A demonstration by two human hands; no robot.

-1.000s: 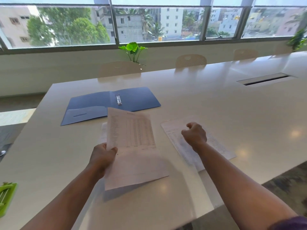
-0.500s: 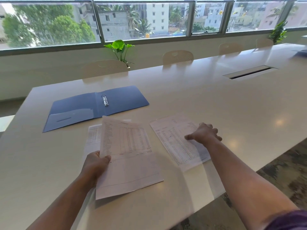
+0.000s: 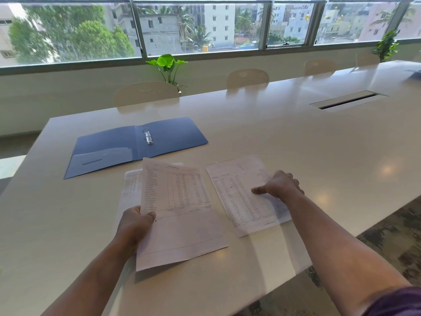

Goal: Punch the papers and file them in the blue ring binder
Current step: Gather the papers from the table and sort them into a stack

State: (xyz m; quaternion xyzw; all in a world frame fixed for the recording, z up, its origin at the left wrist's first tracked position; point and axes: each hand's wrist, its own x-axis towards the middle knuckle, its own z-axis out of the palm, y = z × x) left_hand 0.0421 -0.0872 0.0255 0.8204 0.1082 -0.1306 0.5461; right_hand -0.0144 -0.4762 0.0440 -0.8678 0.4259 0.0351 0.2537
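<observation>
Paper this thin is light and floppy. The printed sheet (image 3: pixel 180 213) at lower centre droops where the left hand (image 3: pixel 134 226) pinches its left edge, thumb on top. To its right, the right hand (image 3: pixel 279 184) rests half-curled on a second sheet (image 3: pixel 241 197), flat on the glossy worktop (image 3: pixel 296 137); whether it grips is unclear. A third sheet (image 3: pixel 132 183) peeks out behind. The blue ring binder (image 3: pixel 136 144) lies open at upper left. Sheets should slide easily; lift by an edge.
</observation>
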